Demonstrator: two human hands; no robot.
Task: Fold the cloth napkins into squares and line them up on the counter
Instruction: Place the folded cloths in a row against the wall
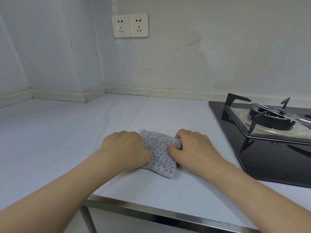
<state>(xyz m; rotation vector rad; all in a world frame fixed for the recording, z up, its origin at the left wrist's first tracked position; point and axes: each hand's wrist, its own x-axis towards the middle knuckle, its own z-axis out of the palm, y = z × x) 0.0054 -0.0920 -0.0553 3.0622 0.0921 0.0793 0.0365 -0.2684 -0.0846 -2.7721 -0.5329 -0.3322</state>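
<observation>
**Squaring up 1 spotted napkin beside the stove**

The step in hand looks like the last fold or the pressing-flat of a single napkin (159, 152), a pale cloth with grey dots, already gathered into a small, roughly rectangular packet. To do it well, the edges want to be matched before any weight goes on: the near corner sticks out past both hands and looks a little rounded and puffy, so it should be drawn level with the layer beneath it. Then a firm sweep from the middle outward would set the crease — otherwise this soft, springy cloth will probably open again once let go.

The napkin lies on the white counter (67, 140), near its front edge and to the left of the black gas hob (269, 148), apart from it. It sits directly between the 2 hands and partly under them. The left hand (125, 148) rests knuckles-up over the cloth's left edge, fingers curled under; whether they pinch the fabric is hidden. The right hand (193, 148) grips the right edge — its thumb presses on top and its curled fingers bunch a fold of cloth at the far right corner.

No other napkins show, so the lining-up is judged not yet begun.
</observation>
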